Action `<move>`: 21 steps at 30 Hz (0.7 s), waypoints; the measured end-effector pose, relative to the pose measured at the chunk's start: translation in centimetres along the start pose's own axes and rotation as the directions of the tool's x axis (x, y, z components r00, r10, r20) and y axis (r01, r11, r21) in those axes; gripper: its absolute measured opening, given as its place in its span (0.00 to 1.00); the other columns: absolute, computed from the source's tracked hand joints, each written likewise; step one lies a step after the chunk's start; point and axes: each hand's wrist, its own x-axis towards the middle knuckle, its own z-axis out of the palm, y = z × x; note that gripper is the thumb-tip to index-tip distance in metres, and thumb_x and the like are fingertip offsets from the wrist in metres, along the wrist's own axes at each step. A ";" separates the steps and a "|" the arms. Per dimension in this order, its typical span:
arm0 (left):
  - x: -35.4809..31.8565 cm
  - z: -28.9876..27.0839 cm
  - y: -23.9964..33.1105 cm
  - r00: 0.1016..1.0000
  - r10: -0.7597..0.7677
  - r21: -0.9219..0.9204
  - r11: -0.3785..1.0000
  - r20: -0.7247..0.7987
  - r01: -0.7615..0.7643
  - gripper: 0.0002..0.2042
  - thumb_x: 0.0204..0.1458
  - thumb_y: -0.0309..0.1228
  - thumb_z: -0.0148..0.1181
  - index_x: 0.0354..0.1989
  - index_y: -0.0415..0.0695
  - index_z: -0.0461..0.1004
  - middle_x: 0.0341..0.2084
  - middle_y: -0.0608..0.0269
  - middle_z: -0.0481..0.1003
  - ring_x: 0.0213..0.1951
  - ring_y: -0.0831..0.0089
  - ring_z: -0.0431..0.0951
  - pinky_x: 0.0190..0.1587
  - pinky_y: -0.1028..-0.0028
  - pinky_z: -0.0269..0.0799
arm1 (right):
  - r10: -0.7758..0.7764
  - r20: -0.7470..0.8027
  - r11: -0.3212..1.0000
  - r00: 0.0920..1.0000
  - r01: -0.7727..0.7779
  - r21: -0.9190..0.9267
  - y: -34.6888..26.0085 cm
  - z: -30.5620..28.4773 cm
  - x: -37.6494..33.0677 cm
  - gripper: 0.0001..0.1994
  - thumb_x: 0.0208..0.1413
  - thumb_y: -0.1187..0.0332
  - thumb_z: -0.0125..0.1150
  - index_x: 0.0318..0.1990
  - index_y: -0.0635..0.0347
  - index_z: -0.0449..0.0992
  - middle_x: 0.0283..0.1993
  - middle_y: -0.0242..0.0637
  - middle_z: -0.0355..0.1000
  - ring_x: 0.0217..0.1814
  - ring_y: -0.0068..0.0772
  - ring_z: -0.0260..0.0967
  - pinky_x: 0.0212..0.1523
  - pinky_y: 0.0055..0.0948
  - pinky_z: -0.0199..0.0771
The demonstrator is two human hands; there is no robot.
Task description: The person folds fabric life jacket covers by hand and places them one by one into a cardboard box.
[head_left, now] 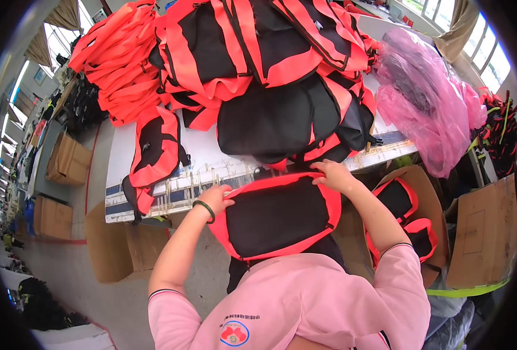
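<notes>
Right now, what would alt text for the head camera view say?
A person's left hand and right hand hold a red-edged black fabric piece before a white table heaped with similar pieces. Pink plastic lies at right.

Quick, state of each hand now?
Left hand: closed, holding the upper-left corner of the black-and-coral bag panel.
Right hand: closed, gripping the panel's upper-right corner.

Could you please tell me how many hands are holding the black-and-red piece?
2: the left hand grips the upper left of the black-and-red piece, the right hand its upper right. Neither is hidden.
</notes>
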 end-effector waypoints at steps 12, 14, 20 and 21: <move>1.2 2.2 1.1 0.928 0.153 0.233 0.970 -0.340 -0.075 0.08 0.48 0.35 0.57 0.32 0.46 0.69 0.28 0.54 0.74 0.33 0.54 0.76 0.34 0.58 0.71 | -0.223 -0.295 0.945 0.929 0.132 -0.298 0.2 4.8 1.0 0.06 0.47 0.73 0.50 0.35 0.58 0.66 0.22 0.38 0.69 0.25 0.43 0.72 0.24 0.39 0.71; 1.3 2.1 1.4 0.930 0.077 0.179 0.984 -0.359 -0.012 0.08 0.47 0.34 0.57 0.32 0.46 0.69 0.28 0.55 0.74 0.33 0.54 0.76 0.34 0.58 0.71 | -0.194 -0.283 0.954 0.939 0.114 -0.277 0.3 4.9 1.3 0.08 0.46 0.72 0.53 0.36 0.57 0.66 0.24 0.38 0.70 0.27 0.42 0.72 0.26 0.38 0.71; 1.2 1.8 3.1 0.868 0.178 0.153 0.981 -0.463 -0.119 0.10 0.47 0.41 0.60 0.29 0.49 0.70 0.25 0.59 0.73 0.31 0.53 0.75 0.32 0.58 0.70 | -0.258 -0.333 0.937 0.907 0.150 -0.316 -3.5 2.9 0.9 0.18 0.40 0.66 0.64 0.41 0.55 0.69 0.35 0.38 0.68 0.39 0.38 0.70 0.35 0.35 0.70; 1.4 1.8 3.3 0.868 0.196 0.161 0.978 -0.457 -0.136 0.10 0.47 0.41 0.60 0.29 0.49 0.70 0.25 0.59 0.73 0.31 0.53 0.75 0.32 0.58 0.70 | -0.282 -0.343 0.927 0.896 0.163 -0.337 -4.2 2.8 0.7 0.21 0.38 0.64 0.66 0.42 0.55 0.69 0.35 0.37 0.67 0.40 0.36 0.69 0.36 0.34 0.69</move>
